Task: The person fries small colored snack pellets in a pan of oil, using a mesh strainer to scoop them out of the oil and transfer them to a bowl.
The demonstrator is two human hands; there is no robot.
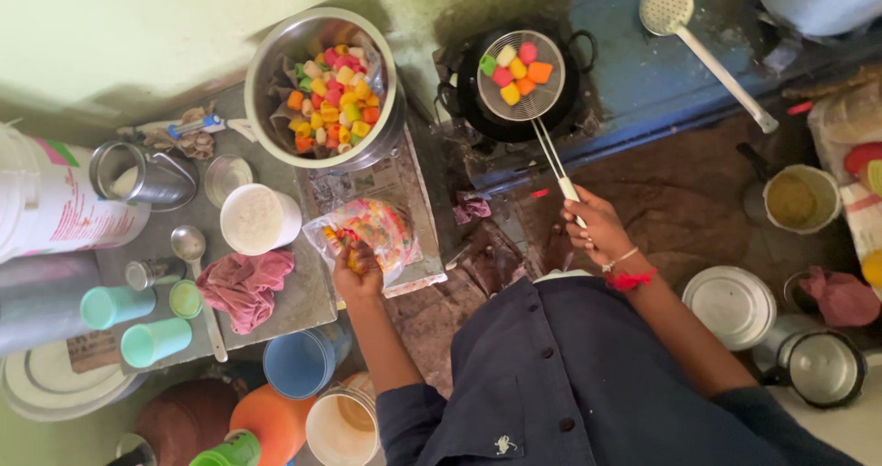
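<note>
A: Head view: right hand (597,227) grips the round wire-mesh skimmer (521,75), holding coloured puffed fryums (514,71) over the black frying pan (519,94).
B: Frying step, I judge; left hand (356,268) clutches raw pieces in the clear plastic bag (372,232). Next calls for a steady lift.

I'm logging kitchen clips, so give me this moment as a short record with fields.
left hand: left hand reaches into a clear plastic bag of multicoloured raw crackers
right hand: right hand holds a round wire-mesh skimmer
skimmer: holds puffed coloured pieces over a black frying pan
nearby: steel bowl of fried coloured crackers
</note>
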